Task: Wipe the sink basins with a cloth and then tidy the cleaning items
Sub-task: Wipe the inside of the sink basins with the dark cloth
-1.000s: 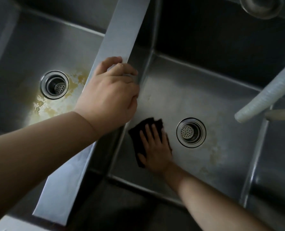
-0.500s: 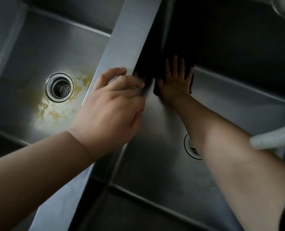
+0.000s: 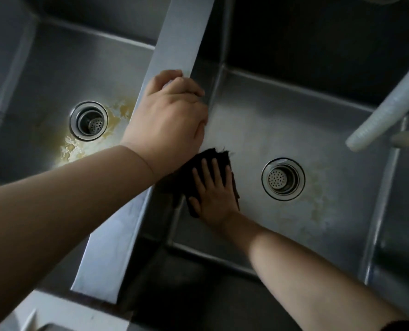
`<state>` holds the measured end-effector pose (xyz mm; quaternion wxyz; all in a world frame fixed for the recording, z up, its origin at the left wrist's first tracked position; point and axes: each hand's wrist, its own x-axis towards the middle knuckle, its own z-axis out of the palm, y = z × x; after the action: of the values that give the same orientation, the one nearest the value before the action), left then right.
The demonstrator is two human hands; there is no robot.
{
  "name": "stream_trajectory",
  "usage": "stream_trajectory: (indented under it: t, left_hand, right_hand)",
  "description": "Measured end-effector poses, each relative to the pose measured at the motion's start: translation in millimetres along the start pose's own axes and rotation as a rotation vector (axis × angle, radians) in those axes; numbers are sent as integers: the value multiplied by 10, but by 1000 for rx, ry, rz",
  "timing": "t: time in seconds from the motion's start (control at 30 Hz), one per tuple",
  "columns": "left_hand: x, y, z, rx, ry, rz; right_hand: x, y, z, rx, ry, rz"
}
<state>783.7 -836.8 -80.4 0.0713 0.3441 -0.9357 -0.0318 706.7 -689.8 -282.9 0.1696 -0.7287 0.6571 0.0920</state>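
Down on the floor of the right-hand sink basin [image 3: 294, 130], a dark cloth [image 3: 186, 180] lies flat against the steel, close to the basin's left wall. It looks almost black, possibly dark brown, with a soft, slightly fuzzy edge along its top; it appears folded into a rough rectangle. Part of it is hidden under the hand pressing on it and part under the other wrist. The right hand [image 3: 214, 191] rests palm down on the cloth with its fingers straight and spread, pressing rather than gripping. Just to the right of the cloth, but apart from it, sits a round metal drain strainer [image 3: 283, 179], with faint yellowish staining on the steel beyond it.

The left hand [image 3: 172, 118] holds the flat steel divider [image 3: 182, 37] between the two basins, its fingers curled over the divider's right edge. The left-hand sink basin [image 3: 55, 75] has its own drain strainer [image 3: 89, 121], ringed on the right and below by a patchy yellow-brown stain [image 3: 79, 146]. At the upper right, a pale ribbed hose [image 3: 385, 108] slants over the right basin's edge.
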Motion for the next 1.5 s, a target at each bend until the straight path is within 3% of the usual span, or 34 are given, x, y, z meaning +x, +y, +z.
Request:
stream_trajectory:
  t: [0.17,0.37,0.53,0.73,0.83,0.9,1.03,1.2,1.37,1.5]
  left_hand:
    - [-10,-29,31,-2,30,-4]
    - [-47,-17,20,8,31,12]
    - [-33,7,9,49,17,-3]
    - [-28,13,7,94,28,12]
    - [-30,9,11,93,26,21]
    - [-27,9,6,97,13,21]
    - [-34,-5,19,108,-1,13]
    - [-20,3,49,135,27,8]
    - [-37,23,36,193,14,12]
    - [-55,106,3,282,-44,38]
  right_hand:
    - [-506,-444,168,-85,-92,-158]
    - [-870,-59,198,-133,-76,-407]
    - [-1259,634,124,-200,-158,-309]
    - [-1663,1373,1,-218,-264,60]
    - [-1787,1507,113,-344,-357,185]
    - [-1764,1418,116,-290,-378,197]
    - [-1502,999,46,-252,-218,-102]
    - [-992,298,140,-155,-189,-349]
    - [-736,-164,214,-149,-225,-434]
    - [-804,-104,235,-148,-186,-457]
